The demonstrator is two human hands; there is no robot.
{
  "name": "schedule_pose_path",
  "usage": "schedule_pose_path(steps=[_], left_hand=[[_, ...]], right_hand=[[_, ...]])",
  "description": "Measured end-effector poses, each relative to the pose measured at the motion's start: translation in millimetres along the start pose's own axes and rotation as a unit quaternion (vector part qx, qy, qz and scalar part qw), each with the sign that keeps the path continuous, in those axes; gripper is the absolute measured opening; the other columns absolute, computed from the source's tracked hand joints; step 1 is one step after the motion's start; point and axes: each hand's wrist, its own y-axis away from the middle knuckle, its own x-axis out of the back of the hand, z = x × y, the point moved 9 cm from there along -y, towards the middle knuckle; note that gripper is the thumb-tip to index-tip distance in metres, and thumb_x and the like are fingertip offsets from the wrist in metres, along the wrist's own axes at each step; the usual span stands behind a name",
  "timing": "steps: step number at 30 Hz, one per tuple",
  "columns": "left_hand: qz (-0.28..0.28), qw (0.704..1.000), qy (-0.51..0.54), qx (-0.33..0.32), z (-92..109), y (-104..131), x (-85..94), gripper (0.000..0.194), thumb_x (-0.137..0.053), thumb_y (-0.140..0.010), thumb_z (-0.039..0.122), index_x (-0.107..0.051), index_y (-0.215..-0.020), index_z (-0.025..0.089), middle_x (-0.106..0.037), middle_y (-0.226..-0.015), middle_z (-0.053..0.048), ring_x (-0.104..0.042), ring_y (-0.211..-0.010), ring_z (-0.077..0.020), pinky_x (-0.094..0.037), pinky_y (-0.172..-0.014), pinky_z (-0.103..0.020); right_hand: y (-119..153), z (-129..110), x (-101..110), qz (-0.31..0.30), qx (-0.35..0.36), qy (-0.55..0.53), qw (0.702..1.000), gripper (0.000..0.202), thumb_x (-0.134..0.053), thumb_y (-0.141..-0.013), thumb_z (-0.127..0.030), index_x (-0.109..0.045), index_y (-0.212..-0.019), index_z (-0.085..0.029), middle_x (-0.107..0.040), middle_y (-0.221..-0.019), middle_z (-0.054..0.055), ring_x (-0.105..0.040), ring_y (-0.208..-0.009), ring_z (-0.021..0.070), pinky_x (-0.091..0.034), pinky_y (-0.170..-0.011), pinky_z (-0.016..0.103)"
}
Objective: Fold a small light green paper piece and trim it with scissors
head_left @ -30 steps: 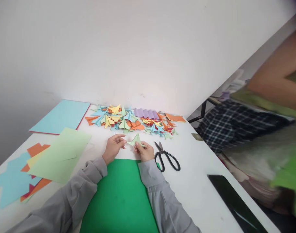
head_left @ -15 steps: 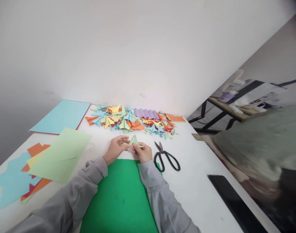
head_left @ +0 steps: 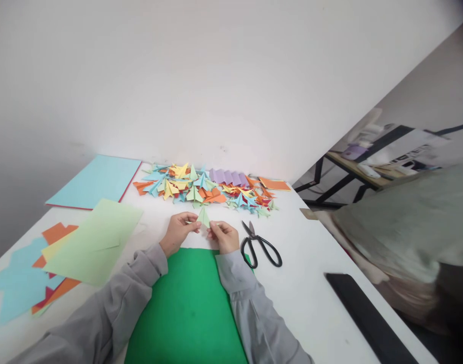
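Both hands pinch a small pale green folded paper [head_left: 204, 217] just above the white table [head_left: 310, 263]: the left hand [head_left: 178, 230] clamps its left edge, the right hand [head_left: 223, 236] its right, the folded point rising between the fingertips, black scissors [head_left: 259, 245] just beside the right hand.

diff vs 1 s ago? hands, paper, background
The pale green folded piece went from lying wide between the hands to standing as a narrow point. Left hand and right hand kept pinching it. The passer-by in plaid at right is gone. Scissors, green sheet and origami pile unchanged.
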Motion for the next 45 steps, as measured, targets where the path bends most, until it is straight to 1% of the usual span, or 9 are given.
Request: schedule_pose_path(steps=[7, 12, 15, 19, 23, 30, 34, 39, 45], left_hand=[[0.013, 1.000, 0.026, 0.002, -1.5, -0.4, 3.2, 0.026, -0.071, -0.051, 0.020, -0.059, -0.072, 0.011, -0.054, -0.060, 0.004, -0.053, -0.044, -0.0078, -0.044, -0.047, -0.022], [-0.043, 0.999, -0.015, -0.016, 4.8, 3.6, -9.7, 0.025, -0.069, -0.054, 0.023, -0.062, -0.074, 0.010, -0.061, -0.068, -0.003, -0.055, -0.056, -0.0112, -0.048, -0.053, -0.025], [-0.045, 0.997, -0.052, -0.020, 6.3, 5.1, -10.1, 0.021, -0.068, -0.055, 0.024, -0.062, -0.067, 0.009, -0.061, -0.061, -0.003, -0.054, -0.054, -0.0109, -0.046, -0.052, -0.024], [-0.053, 0.997, -0.058, 0.002, 1.4, 4.6, -10.4, 0.020, -0.069, -0.052, 0.024, -0.060, -0.062, 0.009, -0.058, -0.051, -0.001, -0.052, -0.047, -0.0094, -0.043, -0.048, -0.022], [-0.085, 0.995, -0.044, 0.037, -5.0, 6.0, -16.8, 0.023, -0.071, -0.050, 0.024, -0.059, -0.063, 0.009, -0.058, -0.050, -0.001, -0.053, -0.045, -0.0103, -0.045, -0.048, -0.023], [-0.062, 0.997, 0.006, 0.043, -3.7, 5.9, -14.5, 0.026, -0.068, -0.057, 0.030, -0.059, -0.069, 0.008, -0.062, -0.056, -0.005, -0.059, -0.052, -0.0150, -0.051, -0.053, -0.029], [-0.062, 0.996, 0.006, 0.064, -8.1, 5.4, -15.5, 0.029, -0.069, -0.056, 0.032, -0.059, -0.070, 0.008, -0.061, -0.052, -0.003, -0.059, -0.048, -0.0147, -0.052, -0.052, -0.030], [-0.035, 0.997, -0.004, 0.068, -9.2, 5.6, -11.8, 0.035, -0.072, -0.050, 0.031, -0.058, -0.072, 0.008, -0.060, -0.051, -0.001, -0.058, -0.044, -0.0154, -0.052, -0.048, -0.030], [-0.069, 0.996, -0.001, 0.062, -7.1, 6.7, -15.4, 0.038, -0.072, -0.052, 0.028, -0.058, -0.081, 0.008, -0.062, -0.052, -0.003, -0.060, -0.047, -0.0156, -0.051, -0.052, -0.030]], right_hand=[[0.5, -5.7, 2.0, -0.004, 0.035, 0.032, 0.999, 0.028, -0.063, -0.062, -0.041, -0.061, -0.051, -0.015, -0.055, -0.041, -0.002, -0.045, -0.036, 0.0075, -0.037, -0.040, 0.021], [5.7, -17.7, -3.7, -0.014, 0.072, 0.071, 0.995, 0.024, -0.061, -0.065, -0.038, -0.063, -0.054, -0.016, -0.053, -0.040, -0.003, -0.044, -0.037, 0.0078, -0.036, -0.041, 0.021], [8.3, -20.7, -9.6, -0.031, 0.073, 0.087, 0.993, 0.025, -0.060, -0.065, -0.037, -0.062, -0.052, -0.016, -0.053, -0.039, -0.003, -0.044, -0.037, 0.0082, -0.037, -0.042, 0.022], [8.6, -16.6, -10.2, -0.029, 0.047, 0.075, 0.996, 0.021, -0.063, -0.061, -0.037, -0.063, -0.058, -0.016, -0.055, -0.041, -0.004, -0.044, -0.036, 0.0086, -0.037, -0.040, 0.022], [7.4, -14.0, -10.1, -0.029, 0.044, 0.090, 0.995, 0.024, -0.066, -0.058, -0.037, -0.057, -0.050, -0.016, -0.053, -0.038, -0.004, -0.044, -0.036, 0.0082, -0.038, -0.041, 0.022], [4.7, -12.9, -1.0, 0.006, 0.033, 0.082, 0.996, 0.029, -0.065, -0.058, -0.041, -0.054, -0.049, -0.016, -0.053, -0.038, -0.004, -0.044, -0.035, 0.0077, -0.037, -0.040, 0.021], [4.4, -6.6, -5.8, -0.024, 0.018, 0.088, 0.996, 0.028, -0.066, -0.058, -0.041, -0.056, -0.053, -0.016, -0.055, -0.040, -0.003, -0.047, -0.036, 0.0088, -0.038, -0.040, 0.021], [5.6, -10.2, -11.1, -0.042, 0.068, 0.101, 0.992, 0.026, -0.066, -0.059, -0.040, -0.057, -0.053, -0.016, -0.056, -0.043, -0.002, -0.048, -0.037, 0.0095, -0.040, -0.040, 0.022], [5.7, -17.5, -4.5, -0.013, 0.084, 0.111, 0.990, 0.026, -0.065, -0.061, -0.038, -0.055, -0.052, -0.016, -0.053, -0.042, -0.003, -0.045, -0.036, 0.0081, -0.039, -0.040, 0.022]])
